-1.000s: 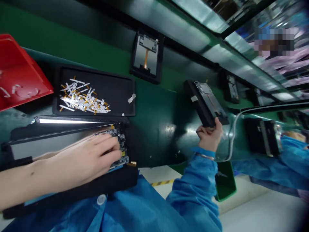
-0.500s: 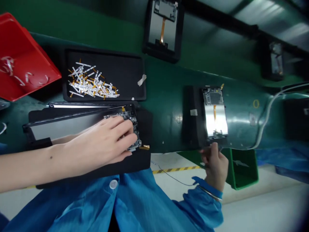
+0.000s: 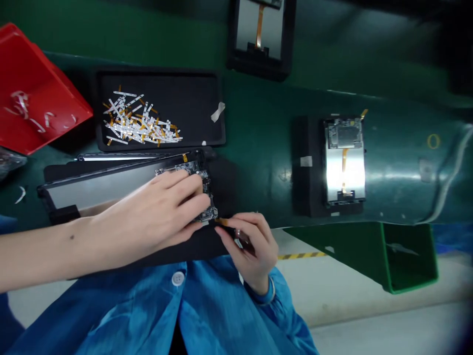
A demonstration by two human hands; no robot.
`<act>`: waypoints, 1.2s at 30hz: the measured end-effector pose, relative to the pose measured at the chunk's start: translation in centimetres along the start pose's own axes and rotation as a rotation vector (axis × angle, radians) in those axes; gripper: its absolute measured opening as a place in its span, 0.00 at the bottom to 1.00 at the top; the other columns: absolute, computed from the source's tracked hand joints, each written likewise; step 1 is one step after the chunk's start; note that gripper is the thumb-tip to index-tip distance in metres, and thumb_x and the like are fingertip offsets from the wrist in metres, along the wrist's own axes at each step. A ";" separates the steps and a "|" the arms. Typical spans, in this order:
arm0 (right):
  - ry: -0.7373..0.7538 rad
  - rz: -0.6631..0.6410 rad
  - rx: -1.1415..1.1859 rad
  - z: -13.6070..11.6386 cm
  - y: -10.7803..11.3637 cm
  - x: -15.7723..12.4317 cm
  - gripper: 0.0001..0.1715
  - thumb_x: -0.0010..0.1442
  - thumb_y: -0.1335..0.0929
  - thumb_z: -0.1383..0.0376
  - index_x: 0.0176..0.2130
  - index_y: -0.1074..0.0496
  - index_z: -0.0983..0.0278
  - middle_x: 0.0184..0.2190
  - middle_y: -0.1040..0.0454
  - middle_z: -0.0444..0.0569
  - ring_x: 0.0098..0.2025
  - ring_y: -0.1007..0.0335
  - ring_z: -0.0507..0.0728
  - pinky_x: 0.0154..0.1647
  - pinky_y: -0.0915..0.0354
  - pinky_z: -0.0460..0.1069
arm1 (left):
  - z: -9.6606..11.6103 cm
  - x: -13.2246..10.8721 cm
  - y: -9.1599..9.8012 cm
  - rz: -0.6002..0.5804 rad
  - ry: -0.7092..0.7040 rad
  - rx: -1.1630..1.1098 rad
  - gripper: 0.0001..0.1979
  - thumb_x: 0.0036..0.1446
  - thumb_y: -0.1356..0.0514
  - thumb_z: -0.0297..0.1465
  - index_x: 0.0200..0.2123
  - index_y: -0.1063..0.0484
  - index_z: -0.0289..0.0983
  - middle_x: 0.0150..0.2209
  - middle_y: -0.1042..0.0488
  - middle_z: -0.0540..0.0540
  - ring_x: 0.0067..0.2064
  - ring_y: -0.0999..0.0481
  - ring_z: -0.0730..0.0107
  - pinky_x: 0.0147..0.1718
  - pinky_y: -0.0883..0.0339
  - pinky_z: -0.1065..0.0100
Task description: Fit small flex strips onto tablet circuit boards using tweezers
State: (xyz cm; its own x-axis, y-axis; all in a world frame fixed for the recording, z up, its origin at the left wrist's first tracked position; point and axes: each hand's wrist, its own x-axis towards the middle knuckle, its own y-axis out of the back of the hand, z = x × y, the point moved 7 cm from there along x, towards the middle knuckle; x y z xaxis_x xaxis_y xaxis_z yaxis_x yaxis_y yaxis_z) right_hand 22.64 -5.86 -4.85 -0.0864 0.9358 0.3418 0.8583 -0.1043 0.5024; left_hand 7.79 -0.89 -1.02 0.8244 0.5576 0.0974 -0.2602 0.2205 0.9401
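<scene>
Fingers (image 3: 192, 209) of the left hand (image 3: 158, 207) lay bent over the circuit board (image 3: 207, 214), a little spread; I could not tell whether they gripped it or only rested there. Thumb and forefinger of the right hand (image 3: 254, 241) met at their tips and appeared to pinch the orange tab (image 3: 221, 222); something dark showed inside their curl, too unclear to name.

The panel (image 3: 99, 190) ran leftward from the right fingers, its long axis left to right and slightly raised at the right, above a black pad (image 3: 177, 254) close to the person's body. The board sat at the panel's right end, under the left hand. The tab jutted from the board's near right corner, so the right hand was nearer to it, with the left just beside.

The green bench (image 3: 258, 172) spread around all this, the pale floor (image 3: 351, 296) showing past its near edge. A green bin (image 3: 410, 286) stood low on the right, a red bin (image 3: 40, 84) at the left. Just beyond the panel lay a black tray (image 3: 199, 98). One screen unit (image 3: 345, 167) rested well to the right. White strips (image 3: 136, 123) were heaped in the tray's left half; a white scrap (image 3: 218, 112) crossed its right rim.
</scene>
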 end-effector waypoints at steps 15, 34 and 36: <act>0.586 -0.266 -0.202 -2.6 -0.6 1.4 0.08 0.61 0.31 0.76 0.42 0.24 0.72 0.37 0.19 0.54 0.36 0.25 0.54 0.35 0.25 0.48 | 0.0 -1.3 0.0 0.032 0.012 -0.028 0.08 0.67 0.47 0.29 0.42 0.30 0.32 0.40 0.31 0.40 0.43 0.32 0.57 0.41 0.29 0.55; 0.813 -0.313 -0.338 -3.8 -0.5 1.3 0.07 0.61 0.30 0.75 0.40 0.23 0.75 0.34 0.19 0.54 0.30 0.26 0.54 0.26 0.27 0.49 | -0.1 -1.6 -0.2 0.067 0.000 0.026 0.06 0.64 0.46 0.26 0.42 0.30 0.31 0.40 0.31 0.40 0.41 0.31 0.56 0.37 0.27 0.54; 0.804 -0.331 -0.330 -3.9 -0.5 1.4 0.08 0.60 0.30 0.75 0.41 0.23 0.76 0.34 0.20 0.55 0.31 0.26 0.55 0.26 0.28 0.49 | -0.1 -1.6 -0.3 0.067 -0.001 0.018 0.06 0.63 0.46 0.25 0.42 0.30 0.31 0.40 0.31 0.40 0.42 0.30 0.56 0.37 0.27 0.54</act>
State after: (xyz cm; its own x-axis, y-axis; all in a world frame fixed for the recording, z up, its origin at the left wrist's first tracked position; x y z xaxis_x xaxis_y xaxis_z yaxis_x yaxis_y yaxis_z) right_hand 20.11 -5.76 -1.55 -0.7320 0.4328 0.5262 0.5503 -0.0798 0.8311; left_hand 6.51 -1.75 -1.53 0.8061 0.5695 0.1609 -0.3060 0.1683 0.9370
